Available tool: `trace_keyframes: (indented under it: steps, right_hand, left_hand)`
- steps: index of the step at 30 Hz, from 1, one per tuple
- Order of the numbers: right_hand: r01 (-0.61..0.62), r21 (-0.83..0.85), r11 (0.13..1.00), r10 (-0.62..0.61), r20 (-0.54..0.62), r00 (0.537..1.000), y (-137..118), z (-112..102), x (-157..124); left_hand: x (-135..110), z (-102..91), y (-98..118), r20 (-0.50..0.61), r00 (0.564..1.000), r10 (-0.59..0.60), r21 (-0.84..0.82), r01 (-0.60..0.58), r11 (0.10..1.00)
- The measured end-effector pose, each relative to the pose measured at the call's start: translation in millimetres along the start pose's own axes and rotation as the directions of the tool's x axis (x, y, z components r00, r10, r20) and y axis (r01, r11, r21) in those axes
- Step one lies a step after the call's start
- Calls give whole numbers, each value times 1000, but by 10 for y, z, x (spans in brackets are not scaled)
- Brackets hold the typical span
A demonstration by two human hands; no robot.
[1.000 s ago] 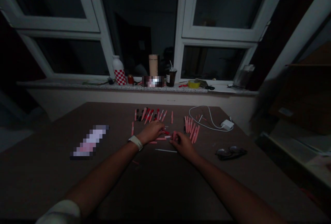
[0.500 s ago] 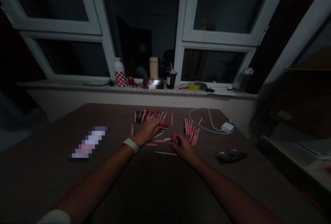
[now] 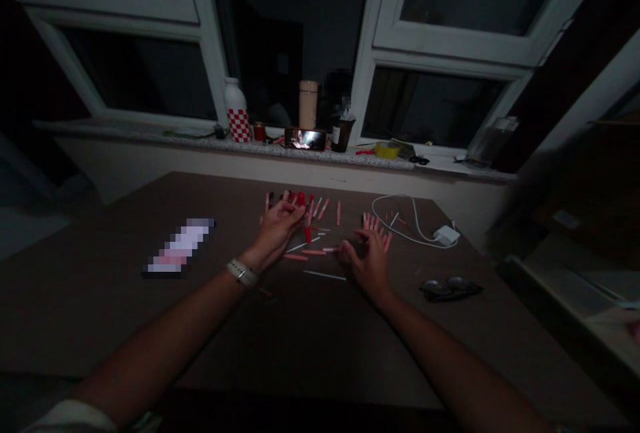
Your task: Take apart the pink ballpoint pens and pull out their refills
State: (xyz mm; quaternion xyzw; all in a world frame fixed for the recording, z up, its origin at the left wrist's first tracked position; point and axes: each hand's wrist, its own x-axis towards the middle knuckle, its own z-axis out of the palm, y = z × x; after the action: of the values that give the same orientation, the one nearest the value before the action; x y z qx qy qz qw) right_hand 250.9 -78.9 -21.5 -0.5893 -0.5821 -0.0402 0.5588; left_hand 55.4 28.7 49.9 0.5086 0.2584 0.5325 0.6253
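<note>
Pink pens (image 3: 315,252), slim and straight, are lying on the desk (image 3: 225,340) between the two hands' fingers. Red piece (image 3: 308,234), short and bright, is lying just right of the left hand (image 3: 277,232); its fingers are curling nearly together at a second red piece (image 3: 301,198), grip impossible to tell. Right hand (image 3: 371,256): thumb and forefinger are standing apart, holding nothing visible; a pink pen row (image 3: 373,222) is lying just beyond. White rod (image 3: 325,275), thin, is lying between, nearer the wearer.
</note>
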Motion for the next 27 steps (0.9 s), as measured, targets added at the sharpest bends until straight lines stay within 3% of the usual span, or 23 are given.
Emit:
trace_keyframes:
  steps: [4, 9, 18, 27]
  right_hand:
    - [181, -54, 982, -181, 5, 983, -173, -74, -53]
    - [248, -77, 966, -228, 200, 953, -348, -71, -145]
    - [243, -37, 969, -224, 281, 933, -340, -63, -159]
    - [292, -23, 956, -273, 295, 916, -370, -71, -184]
  left_hand:
    - [-198, 76, -67, 47, 991, -129, -126, 134, 983]
    - [-395, 208, -188, 157, 965, -210, -196, 239, 951]
    - [-459, 257, -297, 153, 971, -182, -167, 207, 964]
    - [-495, 141, -220, 180, 981, -65, 100, 48, 994]
